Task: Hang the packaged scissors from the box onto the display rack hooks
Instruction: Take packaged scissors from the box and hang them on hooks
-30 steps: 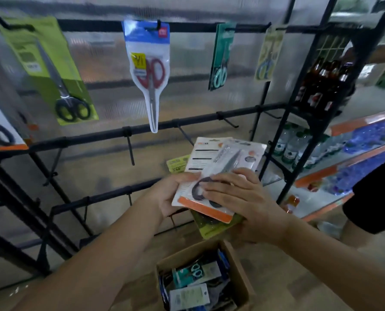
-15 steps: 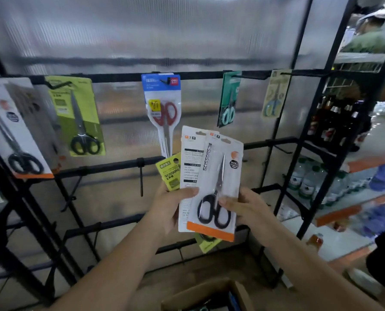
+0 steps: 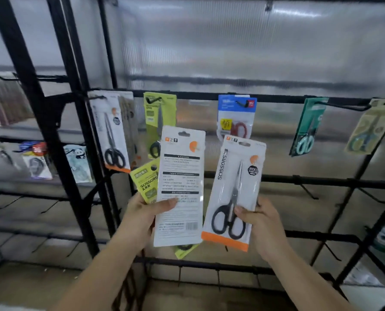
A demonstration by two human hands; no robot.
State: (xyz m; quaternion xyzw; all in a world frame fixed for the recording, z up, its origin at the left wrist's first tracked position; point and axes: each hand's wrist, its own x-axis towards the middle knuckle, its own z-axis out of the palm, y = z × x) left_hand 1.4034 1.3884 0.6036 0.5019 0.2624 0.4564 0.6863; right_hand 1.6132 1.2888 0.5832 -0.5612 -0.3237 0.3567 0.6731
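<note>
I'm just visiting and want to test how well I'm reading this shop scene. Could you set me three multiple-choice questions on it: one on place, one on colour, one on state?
1. Where does the blue-topped pack hang?
A. top rail
B. bottom rail
C. floor

2. What colour is the bottom strip of the pack with black-handled scissors in the right hand?
A. green
B. orange
C. blue

3. Which side of the white pack in the left hand faces the camera?
A. scissors front
B. printed back
C. edge only

Answers: 1 A, its hook sits on the top rail. 2 B, an orange band. 3 B, text and barcode show.
</note>
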